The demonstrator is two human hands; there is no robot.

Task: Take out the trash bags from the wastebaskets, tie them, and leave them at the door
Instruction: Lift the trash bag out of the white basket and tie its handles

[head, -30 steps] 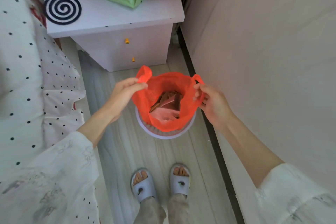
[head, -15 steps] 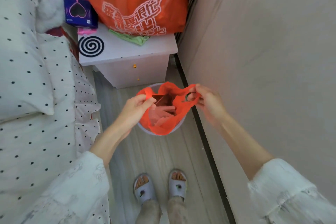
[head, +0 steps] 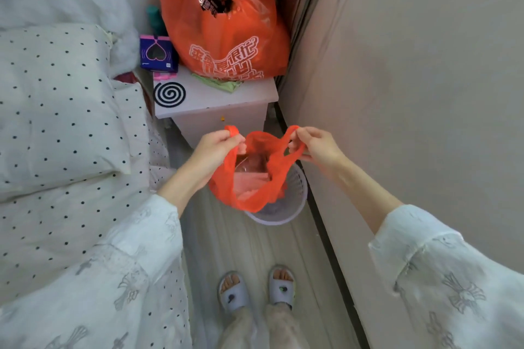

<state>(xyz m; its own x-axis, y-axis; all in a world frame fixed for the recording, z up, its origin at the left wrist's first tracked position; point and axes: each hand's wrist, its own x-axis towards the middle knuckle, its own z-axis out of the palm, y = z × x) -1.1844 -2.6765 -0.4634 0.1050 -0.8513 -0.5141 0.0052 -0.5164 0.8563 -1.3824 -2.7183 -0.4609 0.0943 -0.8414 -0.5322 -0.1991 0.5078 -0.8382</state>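
While the left hand [head: 215,147] and right hand [head: 317,147] each pinch one handle, the orange trash bag [head: 249,184] hangs between them, partly above the white wastebasket [head: 295,201], equally near both.

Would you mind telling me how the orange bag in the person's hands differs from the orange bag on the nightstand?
The held bag is plain, small and hangs over the wastebasket, a handle in the left hand and the right hand. The nightstand bag is larger, printed with white lettering, and stands unheld. Both are orange plastic, open-topped and filled.
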